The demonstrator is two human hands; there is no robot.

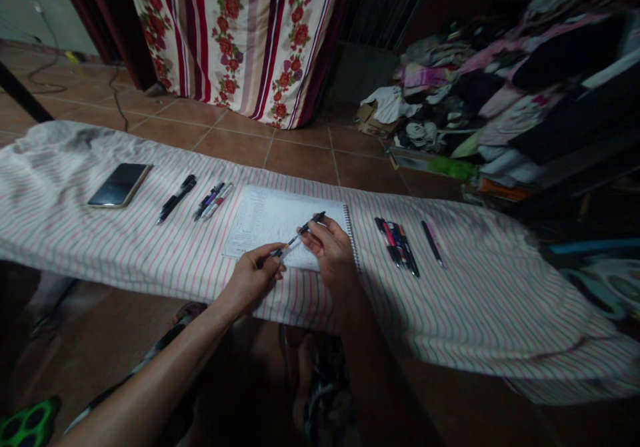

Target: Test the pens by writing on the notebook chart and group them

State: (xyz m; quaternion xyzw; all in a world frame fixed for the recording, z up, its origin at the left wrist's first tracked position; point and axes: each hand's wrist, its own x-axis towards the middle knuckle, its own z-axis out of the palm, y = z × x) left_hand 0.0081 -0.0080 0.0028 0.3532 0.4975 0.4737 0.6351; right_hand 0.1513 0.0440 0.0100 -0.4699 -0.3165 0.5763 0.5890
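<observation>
Both hands are closed on a pen over a spiral notebook (260, 213) with writing on its open page. My left hand (255, 270) pinches the lower end of the pen, where a pale, clear-looking part shows by the fingers. My right hand (327, 243) grips the black upper part of the pen (317, 218) with its fingertips. A thinner stretch shows between the two hands; whether the pen is in one piece I cannot tell. Nearest on the left lie several slim pens (215, 201), and on the right a group of dark and red pens (397, 243).
A striped cloth (475, 300) covers the long table. Farther left lie black pens (176, 199) and a phone (120, 185). Toward the right are a black pen and a pink one (434, 242). Behind hang a floral curtain (235, 40) and a heap of clothes (450, 93).
</observation>
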